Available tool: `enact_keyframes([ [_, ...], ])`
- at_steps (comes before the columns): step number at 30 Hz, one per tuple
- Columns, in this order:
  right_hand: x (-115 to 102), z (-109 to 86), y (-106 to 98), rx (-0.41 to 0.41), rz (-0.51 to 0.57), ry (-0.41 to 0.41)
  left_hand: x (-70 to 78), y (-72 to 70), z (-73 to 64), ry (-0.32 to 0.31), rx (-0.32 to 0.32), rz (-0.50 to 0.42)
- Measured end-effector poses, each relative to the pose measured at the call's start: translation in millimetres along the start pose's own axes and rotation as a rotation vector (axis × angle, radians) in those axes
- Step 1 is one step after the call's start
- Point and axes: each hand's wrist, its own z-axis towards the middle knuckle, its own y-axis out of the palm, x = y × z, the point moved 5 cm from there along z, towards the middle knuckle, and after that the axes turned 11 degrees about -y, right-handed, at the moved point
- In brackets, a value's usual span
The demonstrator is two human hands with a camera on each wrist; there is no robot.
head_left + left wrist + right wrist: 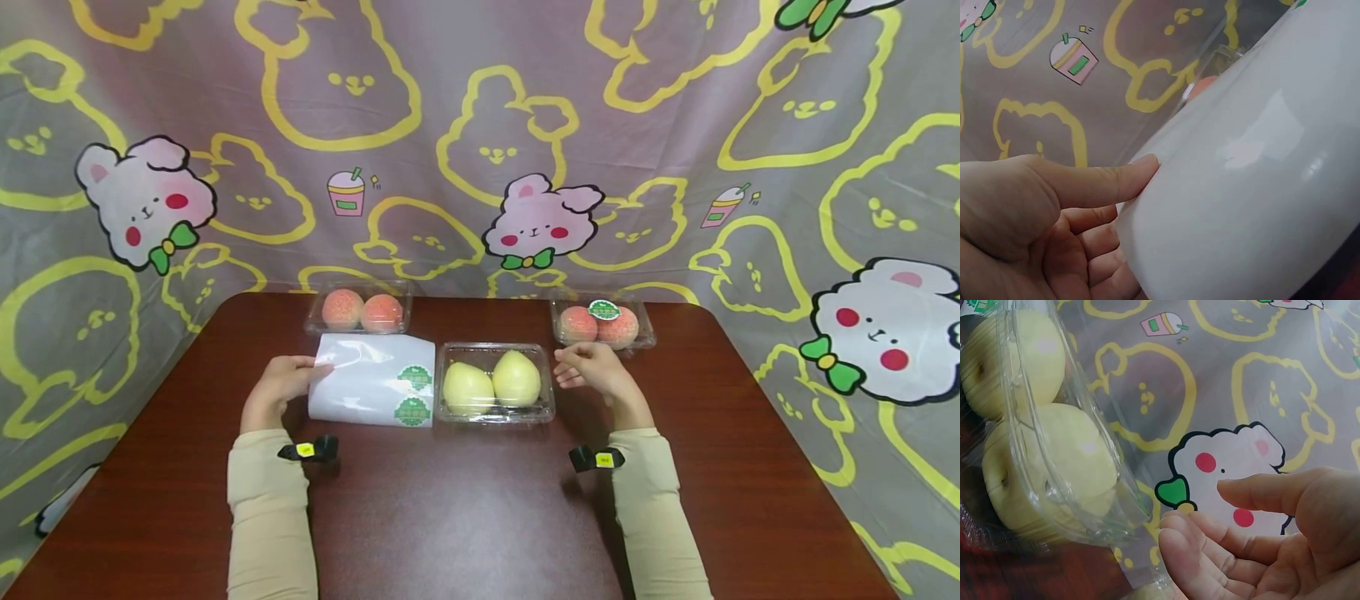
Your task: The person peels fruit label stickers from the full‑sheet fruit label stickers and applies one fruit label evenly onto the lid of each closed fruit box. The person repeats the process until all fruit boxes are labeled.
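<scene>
My left hand (279,390) pinches the left edge of a glossy white sticker sheet (360,383), thumb (1129,178) on top in the left wrist view. Two green labels (414,411) show along the sheet's right side, and the sheet bows upward. Just right of it sits a clear plastic box (551,408) with two pale yellow-green pears (468,387) inside. Beside that box's right end is my right hand (602,377), its fingers loosely bent with nothing between them. In the right wrist view a gap shows between the fingertips (1175,540) and the box.
Behind, at the table's far edge, stand two clear boxes with two peaches each, a left box (408,325) and a right box (648,337). The right one bears a round green label (603,310). A cartoon-printed curtain (427,167) rises around the brown table (465,517).
</scene>
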Motion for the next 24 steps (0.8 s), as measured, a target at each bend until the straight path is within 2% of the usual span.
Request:
enact_keyframes([
  [8, -7, -1.2, 5, -0.014, 0.011, -0.023, 10.0, -8.1, -11.1, 0.051, 0.035, -0.001],
  [13, -8, -1.2, 8, -0.02, 0.019, -0.026, 15.2, -11.5, -17.6, 0.053, 0.046, -0.027],
  [17, -10, -1.6, 10, -0.02, 0.023, -0.03, 20.4, -15.0, -23.8, 0.065, 0.08, -0.046],
  [24, -16, -3.0, 12, -0.023, 0.023, -0.063, 34.9, -20.7, -35.1, 0.192, 0.166, -0.123],
])
